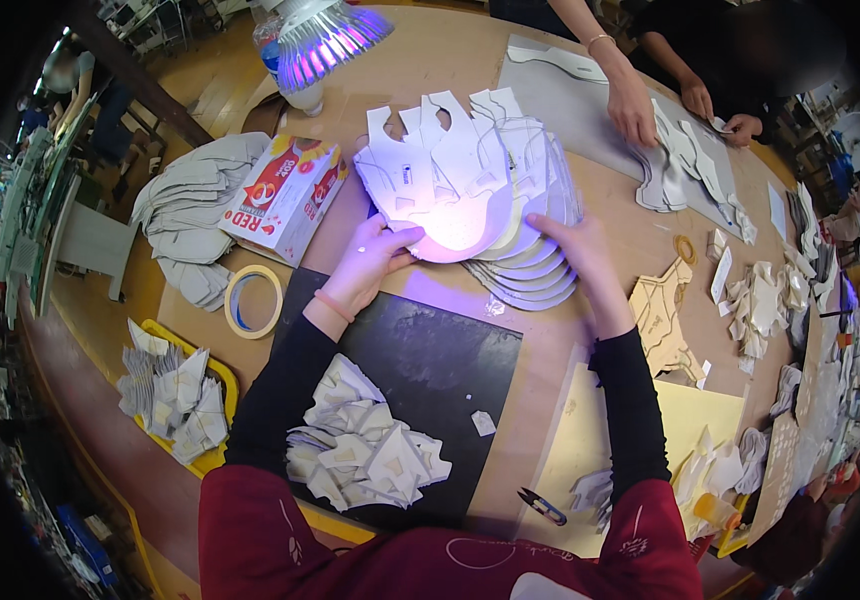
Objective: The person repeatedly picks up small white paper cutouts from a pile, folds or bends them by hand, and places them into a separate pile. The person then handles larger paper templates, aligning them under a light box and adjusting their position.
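Observation:
Under the lamp, a white cut shoe-upper piece point(430, 190) lies over the left of a fanned stack of similar pieces point(525, 280). My left hand point(370, 265) pinches the lower left edge of that lit piece between thumb and fingers. On the other side, my right hand point(575, 250) is closed on the stack's right edge, thumb on top and fingers mostly hidden. The lamp point(330, 45) throws a bright purple-white spot on the lit piece. Below my hands is a black mat point(430, 350) with a loose heap of small white pieces point(370, 450).
Left are a tape roll point(253, 302), a red and white box point(282, 200), a piled stack point(195, 190) and a yellow tray point(235, 395). Thread snips point(542, 507) lie near my right forearm. Across the table, other people's hands point(632, 110) handle white pieces. A tan pattern point(662, 320) lies right.

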Motion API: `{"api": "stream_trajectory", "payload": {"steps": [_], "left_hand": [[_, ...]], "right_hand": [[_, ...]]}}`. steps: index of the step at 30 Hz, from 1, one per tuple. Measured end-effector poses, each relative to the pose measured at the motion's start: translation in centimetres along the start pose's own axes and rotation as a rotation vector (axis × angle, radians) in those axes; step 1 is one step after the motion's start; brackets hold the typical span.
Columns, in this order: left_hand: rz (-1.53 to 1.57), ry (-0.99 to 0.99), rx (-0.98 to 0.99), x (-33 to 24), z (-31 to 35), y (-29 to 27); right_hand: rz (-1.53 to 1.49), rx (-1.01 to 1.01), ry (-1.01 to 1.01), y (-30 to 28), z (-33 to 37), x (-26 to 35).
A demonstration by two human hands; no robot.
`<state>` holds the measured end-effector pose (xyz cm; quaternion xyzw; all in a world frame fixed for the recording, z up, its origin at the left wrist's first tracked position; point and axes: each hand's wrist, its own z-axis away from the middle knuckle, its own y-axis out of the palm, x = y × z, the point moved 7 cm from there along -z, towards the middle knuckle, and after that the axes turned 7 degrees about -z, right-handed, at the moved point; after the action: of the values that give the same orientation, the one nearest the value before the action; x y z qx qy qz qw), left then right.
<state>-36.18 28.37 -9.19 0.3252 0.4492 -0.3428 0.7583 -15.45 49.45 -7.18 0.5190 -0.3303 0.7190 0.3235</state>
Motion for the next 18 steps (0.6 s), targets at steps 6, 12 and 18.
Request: {"api": "stream_trajectory", "payload": {"steps": [6,12,18], "left_hand": [[-0.072,0.029,0.013,-0.7,0.6,-0.3],[-0.026,0.045,0.08,0.2,0.3,-0.6],[-0.165,0.051,0.03,0.8,-0.2,-1.2]], "right_hand": [[-0.186,-0.059,-0.145,0.4,3.3,1.6],[0.003,-0.208,-0.195,-4.4,11.1,6.8],[0.091,-0.375,-0.248,-12.6,18.7,7.4]]}}
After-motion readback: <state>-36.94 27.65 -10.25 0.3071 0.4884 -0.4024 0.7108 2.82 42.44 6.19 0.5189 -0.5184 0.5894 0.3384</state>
